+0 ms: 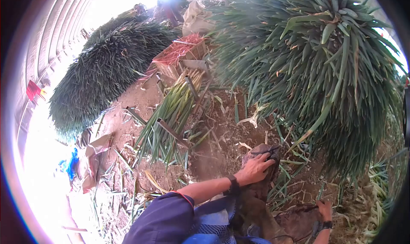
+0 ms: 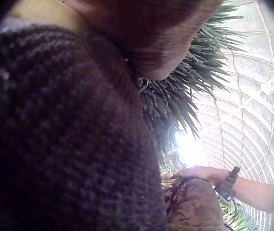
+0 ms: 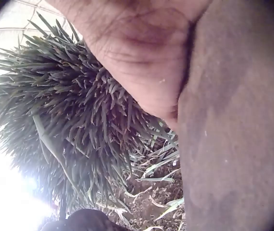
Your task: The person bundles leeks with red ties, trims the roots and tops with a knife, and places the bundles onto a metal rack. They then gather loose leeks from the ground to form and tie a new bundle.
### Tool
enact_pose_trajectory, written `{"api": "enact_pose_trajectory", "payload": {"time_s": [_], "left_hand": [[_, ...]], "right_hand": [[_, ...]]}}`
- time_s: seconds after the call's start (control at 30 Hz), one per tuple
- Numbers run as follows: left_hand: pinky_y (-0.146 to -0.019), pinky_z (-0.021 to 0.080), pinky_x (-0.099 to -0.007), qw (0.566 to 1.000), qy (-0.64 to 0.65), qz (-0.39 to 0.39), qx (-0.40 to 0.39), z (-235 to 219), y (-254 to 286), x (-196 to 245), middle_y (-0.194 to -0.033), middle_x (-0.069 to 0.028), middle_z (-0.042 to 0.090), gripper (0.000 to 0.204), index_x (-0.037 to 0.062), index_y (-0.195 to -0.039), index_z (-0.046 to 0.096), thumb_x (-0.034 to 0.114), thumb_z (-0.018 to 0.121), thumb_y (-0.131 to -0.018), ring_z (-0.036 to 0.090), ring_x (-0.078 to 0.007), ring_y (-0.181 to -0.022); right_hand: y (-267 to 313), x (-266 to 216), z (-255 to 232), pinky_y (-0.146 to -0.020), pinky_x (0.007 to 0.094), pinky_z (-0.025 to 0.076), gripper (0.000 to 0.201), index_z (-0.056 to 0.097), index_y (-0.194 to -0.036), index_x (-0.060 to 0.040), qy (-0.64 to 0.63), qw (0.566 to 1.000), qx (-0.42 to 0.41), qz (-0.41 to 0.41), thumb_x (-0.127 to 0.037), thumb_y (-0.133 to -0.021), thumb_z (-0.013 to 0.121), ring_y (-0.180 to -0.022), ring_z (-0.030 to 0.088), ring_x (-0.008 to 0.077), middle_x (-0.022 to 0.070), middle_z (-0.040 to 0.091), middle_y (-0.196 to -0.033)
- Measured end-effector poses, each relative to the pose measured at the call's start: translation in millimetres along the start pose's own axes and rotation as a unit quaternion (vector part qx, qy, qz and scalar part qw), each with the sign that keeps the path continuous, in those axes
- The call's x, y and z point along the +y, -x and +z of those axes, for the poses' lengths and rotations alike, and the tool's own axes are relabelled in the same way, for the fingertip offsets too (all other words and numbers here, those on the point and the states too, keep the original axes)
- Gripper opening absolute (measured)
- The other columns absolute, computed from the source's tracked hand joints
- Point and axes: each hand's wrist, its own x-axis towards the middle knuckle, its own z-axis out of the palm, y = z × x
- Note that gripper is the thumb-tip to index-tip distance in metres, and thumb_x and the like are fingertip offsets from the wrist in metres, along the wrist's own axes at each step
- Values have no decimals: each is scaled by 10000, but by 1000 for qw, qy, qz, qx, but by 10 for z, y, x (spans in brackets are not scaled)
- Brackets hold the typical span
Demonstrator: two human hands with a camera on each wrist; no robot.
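Observation:
My left hand [image 1: 255, 169] rests with spread, slightly bent fingers on one knee in stained brown trousers [image 1: 260, 190]. Over the other knee [image 1: 299, 220] lies my right hand [image 1: 324, 210], low at the right. In the left wrist view the left hand [image 2: 151, 33] looms close, fingers out of sight, and the right hand [image 2: 199, 173] lies flat over patterned trouser cloth [image 2: 194, 202]. The heel of the right hand [image 3: 141, 57] presses on brown cloth [image 3: 233, 120] in the right wrist view. Neither hand visibly holds anything.
A tall heap of green onions [image 1: 316, 73] stands at the right, another heap [image 1: 111, 60] at the back left. Loose green onions [image 1: 168, 111] lie between metal stakes [image 1: 171, 132]. Behind them is a crate [image 1: 168, 66] of red strands. Scraps litter the soil.

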Motion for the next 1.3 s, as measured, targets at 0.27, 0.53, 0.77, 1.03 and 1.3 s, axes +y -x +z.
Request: {"api": "enact_pose_trajectory", "payload": {"time_s": [0.27, 0.53, 0.77, 1.03, 1.3], "left_hand": [[-884, 508, -481, 1000, -6, 1, -2, 22, 7, -26, -1291, -167, 553, 436, 158, -1200, 624, 101, 663, -769, 571, -392, -1145], [-901, 494, -480, 1000, -11, 6, 5, 9, 19, -41, -1292, -160, 551, 441, 152, -1199, 629, 97, 664, -764, 567, -380, -1155], [-845, 525, -466, 1000, -17, 17, -7, -13, 30, -83, -1343, -195, 508, 506, 138, -1254, 586, 90, 649, -754, 550, -404, -1174], [-838, 517, -473, 1000, -6, 6, 18, -47, 26, -51, -1257, -149, 557, 438, 146, -1185, 635, 85, 663, -752, 583, -378, -1113], [-821, 515, -458, 1000, -22, 15, 3, -39, 33, -86, -1276, -155, 524, 508, 130, -1234, 580, 92, 661, -733, 558, -362, -1138]], "right_hand": [[171, -191, -175, -868, 444, 491, 568, 684, -1186, -24, -36, 997, -53, 30, -427, -786, 681, -990, 671, 373, 219, 712, -1008], [188, -185, -187, -886, 435, 489, 528, 705, -1150, -26, -29, 999, -44, 15, -408, -788, 667, -1029, 667, 370, 216, 710, -1052], [66, -47, -105, -907, 467, 475, 551, 694, -1157, -17, -22, 998, -55, 20, -429, -793, 658, -1084, 633, 402, 243, 685, -1113], [-5, 33, -36, -909, 485, 469, 584, 682, -1146, 11, -21, 997, -50, 50, -441, -777, 672, -1099, 617, 425, 270, 664, -1146], [67, -29, -90, -898, 476, 470, 553, 689, -1150, 9, -39, 996, -61, 49, -416, -797, 664, -1061, 635, 415, 250, 679, -1129]]}}
